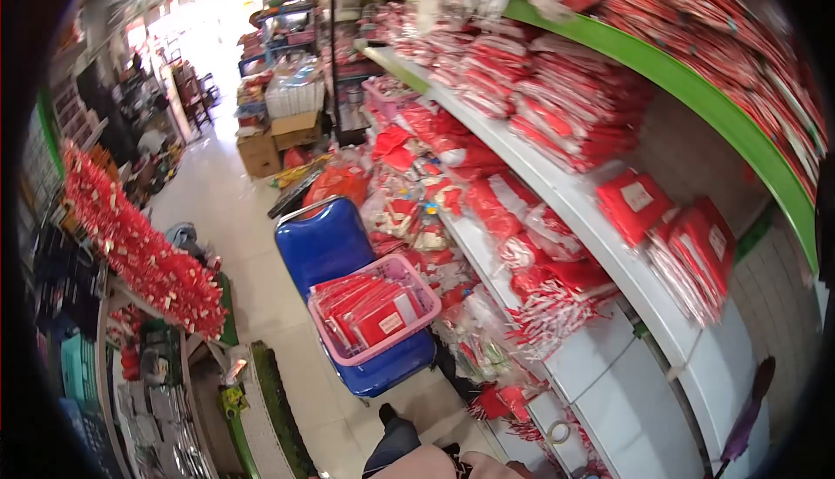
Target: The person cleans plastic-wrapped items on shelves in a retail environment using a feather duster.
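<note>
Neither of my hands can be made out at the bottom of the view, where my clothing and one leg show. In front of me a pink basket (325, 337) rests on the seat of a blue chair (323, 244). Flat red packets (370, 309) in clear wrapping fill the basket. To the right, more red packets (633, 205) lie on a grey shelf (557, 185), with a thicker pile (709, 248) beside them.
Stacked red goods (557, 100) crowd the upper shelves, one with a green edge (661, 57). Red tinsel (143, 248) hangs at the left. A cardboard box (259, 155) stands beyond the chair, beside the tiled aisle (204, 187). A tape roll (558, 432) lies low at the right.
</note>
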